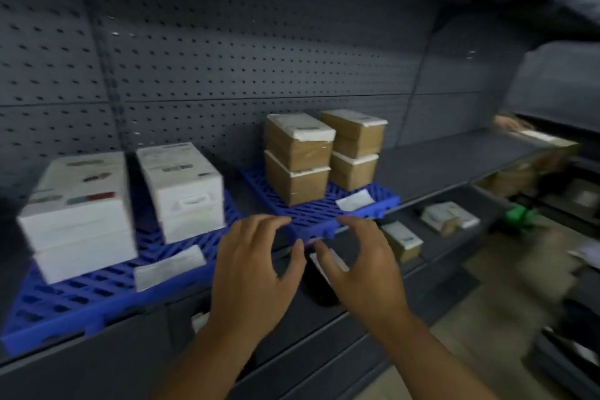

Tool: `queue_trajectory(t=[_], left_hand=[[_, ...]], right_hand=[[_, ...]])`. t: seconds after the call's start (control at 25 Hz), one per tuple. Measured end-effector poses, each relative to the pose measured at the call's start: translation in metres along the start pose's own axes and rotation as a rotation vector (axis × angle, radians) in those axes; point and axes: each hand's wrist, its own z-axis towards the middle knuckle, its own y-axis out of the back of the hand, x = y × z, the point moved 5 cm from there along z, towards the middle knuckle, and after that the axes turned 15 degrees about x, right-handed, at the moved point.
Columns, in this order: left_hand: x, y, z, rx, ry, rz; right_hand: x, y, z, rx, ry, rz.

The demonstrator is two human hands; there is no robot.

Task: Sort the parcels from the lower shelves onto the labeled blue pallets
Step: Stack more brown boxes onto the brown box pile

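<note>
Two blue pallets lie on the grey shelf. The left pallet (81,299) carries two stacks of white parcels (78,214), with a white label (168,266) near its front. The right pallet (324,214) holds two stacks of brown parcels (297,156), plus a white label (355,199). My left hand (253,273) and my right hand (367,266) hover in front of the right pallet's front edge. Both hands hold nothing and their fingers are spread. On the lower shelf lie small parcels (402,240), and a dark parcel with a white label (319,279) shows between my hands.
A perforated grey back panel (259,58) rises behind the pallets. More brown parcels (516,175) sit on shelves at the far right. A green object (518,214) lies near the floor at right. The view is blurred.
</note>
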Motion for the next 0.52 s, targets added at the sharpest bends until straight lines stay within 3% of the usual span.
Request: queue_trajectory(t=[0.24, 0.52], left_hand=[[-0.079, -0.068, 0.023, 0.143, -0.214, -0.113], [-0.187, -0.18, 0.068, 0.269, -0.369, -0.152]], right_hand=[[-0.076, 0.072, -0.039, -0.17, -0.169, -0.094], [-0.198, 0.157, -0.064, -0.242, -0.363, -0.182]])
